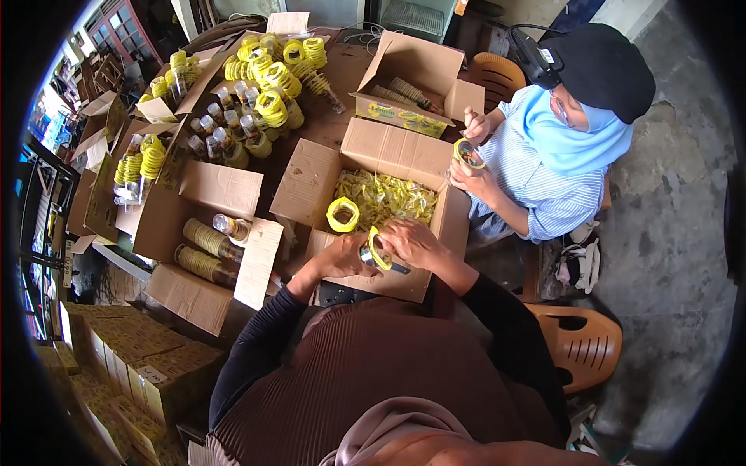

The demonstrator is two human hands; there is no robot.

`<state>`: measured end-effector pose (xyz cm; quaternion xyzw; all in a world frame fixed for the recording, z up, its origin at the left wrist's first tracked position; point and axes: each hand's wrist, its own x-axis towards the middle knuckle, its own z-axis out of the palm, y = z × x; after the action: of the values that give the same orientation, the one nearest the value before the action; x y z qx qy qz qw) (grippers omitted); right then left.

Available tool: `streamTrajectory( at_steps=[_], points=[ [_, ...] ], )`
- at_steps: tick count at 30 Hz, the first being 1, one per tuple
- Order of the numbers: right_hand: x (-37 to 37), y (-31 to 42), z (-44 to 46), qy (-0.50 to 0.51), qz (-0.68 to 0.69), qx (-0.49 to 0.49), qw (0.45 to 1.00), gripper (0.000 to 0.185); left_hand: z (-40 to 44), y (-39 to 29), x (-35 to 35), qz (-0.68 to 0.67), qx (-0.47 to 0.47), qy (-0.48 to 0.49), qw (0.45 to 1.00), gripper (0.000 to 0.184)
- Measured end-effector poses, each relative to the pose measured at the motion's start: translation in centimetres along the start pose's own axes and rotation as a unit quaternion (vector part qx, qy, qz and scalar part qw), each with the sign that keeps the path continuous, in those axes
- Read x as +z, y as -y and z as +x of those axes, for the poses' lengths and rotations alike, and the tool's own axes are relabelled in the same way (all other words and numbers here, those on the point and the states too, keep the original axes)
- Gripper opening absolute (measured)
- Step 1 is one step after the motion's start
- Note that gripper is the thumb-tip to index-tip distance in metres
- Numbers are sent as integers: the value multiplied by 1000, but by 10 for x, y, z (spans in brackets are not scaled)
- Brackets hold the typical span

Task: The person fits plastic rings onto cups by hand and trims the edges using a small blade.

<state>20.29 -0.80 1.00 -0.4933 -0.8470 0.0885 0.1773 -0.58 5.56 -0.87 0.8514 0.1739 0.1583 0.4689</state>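
Over the near edge of an open cardboard box, my left hand is closed round the left side of a yellow-rimmed ring. My right hand has its fingers together at the ring's right edge, gripping it. The ring is tilted, and part of it is hidden by my fingers. A second yellow-rimmed ring rests just beyond my left hand. Crumpled yellow wrapping pieces fill much of the box behind both hands.
At my right a person holds a similar ring. Stacks of yellow rings and clear-topped bottles stand back left. Another open box holds ring stacks; a further box is behind. An orange chair is at right.
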Motion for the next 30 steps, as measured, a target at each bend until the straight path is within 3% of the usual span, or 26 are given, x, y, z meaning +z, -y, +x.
streamTrajectory(
  at_steps=[2,6,8,11,17,21,22,23,25,27,28,30],
  points=[
    [-3,3,-3,-38,96,13,995,14,-2,1,3,-50,25,-12,998,62],
    [13,2,-9,-94,146,30,984,15,-6,-6,15,-29,47,-83,995,56],
    [22,2,-13,-97,177,98,974,17,-8,-11,21,64,-34,-108,991,50],
    [34,8,-17,-121,222,151,956,19,-9,-15,32,102,-42,-151,982,43],
    [63,7,-22,-197,266,207,921,21,-11,-15,44,148,-81,-170,971,39],
    [70,1,-22,-185,288,222,913,25,-9,-15,42,156,-95,-173,968,38],
    [89,-15,-26,-260,219,247,907,25,-9,-14,42,175,-91,-168,966,39],
    [105,-29,-30,-332,149,270,891,26,-11,-22,44,199,-84,-170,961,42],
    [92,-72,-60,-312,304,437,787,29,-19,-27,46,172,-61,-190,965,45],
    [91,-101,-78,-288,337,463,768,27,-22,-26,45,153,-49,-213,964,53],
    [92,-100,-83,-289,340,464,765,27,-24,-25,43,155,-50,-209,964,53],
    [81,-94,-90,-204,273,366,866,27,-19,-23,38,157,-67,-233,957,62]
  ],
)
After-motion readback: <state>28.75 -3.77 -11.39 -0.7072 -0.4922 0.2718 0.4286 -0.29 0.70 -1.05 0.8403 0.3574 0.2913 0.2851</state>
